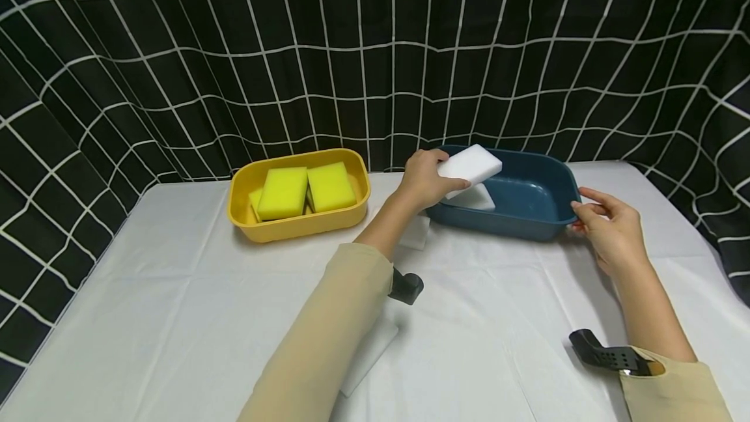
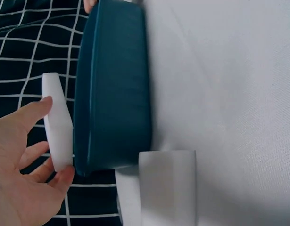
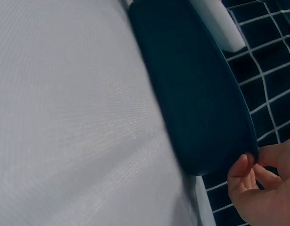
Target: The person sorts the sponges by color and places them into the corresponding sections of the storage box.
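My left hand (image 1: 423, 178) grips a white block-shaped sponge (image 1: 473, 165) over the left end of a dark blue tub (image 1: 536, 230). Thumb and fingertips hold the sponge by its edges, as the left wrist view shows. Below it, another white sponge (image 1: 476, 199) lies inside the tub's left part. At the tub's right end, my right hand (image 1: 612, 226) pinches the rim between thumb and fingers; in the right wrist view the fingertips (image 3: 248, 160) meet at that corner.
Left of the blue tub stands a yellow tub (image 1: 299, 230) holding several yellow sponges (image 1: 284, 193). A white block (image 1: 416, 233) sits on the white cloth by the blue tub's near left corner. Another white piece (image 1: 369, 357) is partly under my left sleeve. A black grid-patterned curtain (image 1: 375, 70) hangs behind.
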Available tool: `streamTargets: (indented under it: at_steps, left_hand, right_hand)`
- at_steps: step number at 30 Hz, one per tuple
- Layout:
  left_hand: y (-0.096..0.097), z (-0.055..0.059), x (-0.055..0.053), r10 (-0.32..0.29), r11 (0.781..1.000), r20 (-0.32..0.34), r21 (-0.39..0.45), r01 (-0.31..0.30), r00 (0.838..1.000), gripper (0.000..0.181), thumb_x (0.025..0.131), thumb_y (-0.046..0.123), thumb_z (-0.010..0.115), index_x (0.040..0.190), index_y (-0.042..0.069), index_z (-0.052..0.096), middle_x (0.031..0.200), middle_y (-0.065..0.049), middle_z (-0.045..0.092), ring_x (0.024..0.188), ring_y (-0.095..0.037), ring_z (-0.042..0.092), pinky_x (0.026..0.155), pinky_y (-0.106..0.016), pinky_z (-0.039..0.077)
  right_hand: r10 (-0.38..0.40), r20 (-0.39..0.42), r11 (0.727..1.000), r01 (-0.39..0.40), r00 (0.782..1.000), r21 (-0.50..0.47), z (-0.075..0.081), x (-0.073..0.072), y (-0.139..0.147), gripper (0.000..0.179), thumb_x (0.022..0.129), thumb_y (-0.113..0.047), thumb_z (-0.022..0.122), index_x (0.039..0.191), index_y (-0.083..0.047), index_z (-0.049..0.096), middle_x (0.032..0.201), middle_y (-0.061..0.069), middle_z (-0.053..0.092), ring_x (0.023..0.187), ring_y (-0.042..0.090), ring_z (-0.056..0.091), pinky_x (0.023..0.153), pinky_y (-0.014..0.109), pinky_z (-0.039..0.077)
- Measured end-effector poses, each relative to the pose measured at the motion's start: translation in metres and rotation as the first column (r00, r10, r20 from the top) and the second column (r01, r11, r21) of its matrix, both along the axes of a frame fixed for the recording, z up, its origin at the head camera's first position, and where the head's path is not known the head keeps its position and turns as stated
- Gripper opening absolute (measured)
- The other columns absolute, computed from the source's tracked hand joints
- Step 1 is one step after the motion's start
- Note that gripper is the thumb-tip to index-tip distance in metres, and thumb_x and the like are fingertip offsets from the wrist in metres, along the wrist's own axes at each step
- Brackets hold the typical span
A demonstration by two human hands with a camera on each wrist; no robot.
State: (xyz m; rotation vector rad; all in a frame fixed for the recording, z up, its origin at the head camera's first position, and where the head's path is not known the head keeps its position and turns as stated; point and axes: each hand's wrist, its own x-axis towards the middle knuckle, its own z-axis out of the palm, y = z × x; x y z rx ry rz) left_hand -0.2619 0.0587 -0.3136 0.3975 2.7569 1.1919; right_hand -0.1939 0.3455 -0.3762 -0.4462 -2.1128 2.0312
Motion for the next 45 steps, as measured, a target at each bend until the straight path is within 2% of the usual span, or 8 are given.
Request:
streamTargets:
  at_steps: [7,11,20,33,39,45]
  left_hand:
    - [0.003,0.000,0.000,0.025,1.000,-0.012,0.000,-0.025,1.000,0.065,0.097,0.036,0.078,0.151,0.007,0.057,0.147,-0.013,0.055,0.133,-0.025,0.050,0.104,-0.032,0.052]
    - [0.004,-0.001,0.003,0.022,0.999,-0.002,0.024,-0.022,1.000,0.066,0.098,0.037,0.077,0.152,0.007,0.055,0.150,-0.014,0.052,0.140,-0.026,0.048,0.111,-0.034,0.051]
    - [-0.003,-0.005,0.008,-0.030,0.989,-0.004,0.146,0.031,1.000,0.064,0.099,0.032,0.075,0.153,0.005,0.053,0.146,-0.015,0.054,0.139,-0.026,0.050,0.111,-0.035,0.052]
    - [-0.013,-0.009,0.018,-0.068,0.970,-0.035,0.231,0.074,0.997,0.056,0.098,0.028,0.076,0.147,0.006,0.060,0.145,-0.016,0.059,0.136,-0.030,0.055,0.107,-0.034,0.054]
    - [-0.024,-0.010,0.024,-0.089,0.967,-0.054,0.234,0.099,0.995,0.054,0.099,0.027,0.077,0.146,0.007,0.062,0.145,-0.011,0.062,0.130,-0.030,0.058,0.106,-0.031,0.053]
    - [-0.034,-0.005,0.033,-0.117,0.963,-0.077,0.234,0.132,0.990,0.052,0.098,0.025,0.078,0.145,0.007,0.063,0.144,-0.010,0.062,0.125,-0.028,0.061,0.104,-0.029,0.055]
  right_hand:
    - [-0.002,0.003,1.000,0.002,1.000,0.005,0.001,0.001,-0.001,0.062,0.104,-0.002,0.060,0.159,0.010,0.034,0.082,-0.009,0.059,0.061,0.002,0.061,0.058,0.012,0.056]
    - [-0.003,-0.002,1.000,0.003,1.000,0.002,0.000,0.001,-0.001,0.062,0.105,-0.002,0.060,0.159,0.010,0.034,0.081,-0.009,0.059,0.061,0.002,0.061,0.058,0.012,0.056]
    - [-0.002,-0.007,1.000,0.002,1.000,0.008,0.000,0.000,-0.001,0.060,0.104,-0.002,0.060,0.158,0.010,0.036,0.082,-0.008,0.058,0.061,0.002,0.061,0.058,0.012,0.056]
    - [-0.004,-0.003,1.000,0.004,1.000,0.012,0.000,0.002,-0.002,0.060,0.105,-0.003,0.059,0.159,0.009,0.035,0.081,-0.009,0.059,0.061,0.002,0.061,0.058,0.012,0.056]
    - [0.005,-0.022,1.000,-0.005,1.000,-0.007,-0.001,0.001,-0.002,0.058,0.105,-0.001,0.058,0.157,0.011,0.036,0.080,-0.009,0.061,0.060,0.002,0.061,0.056,0.012,0.056]
    - [-0.005,0.005,1.000,0.005,1.000,0.010,0.000,0.001,-0.001,0.061,0.105,-0.003,0.059,0.159,0.010,0.033,0.081,-0.009,0.060,0.061,0.002,0.061,0.057,0.012,0.056]
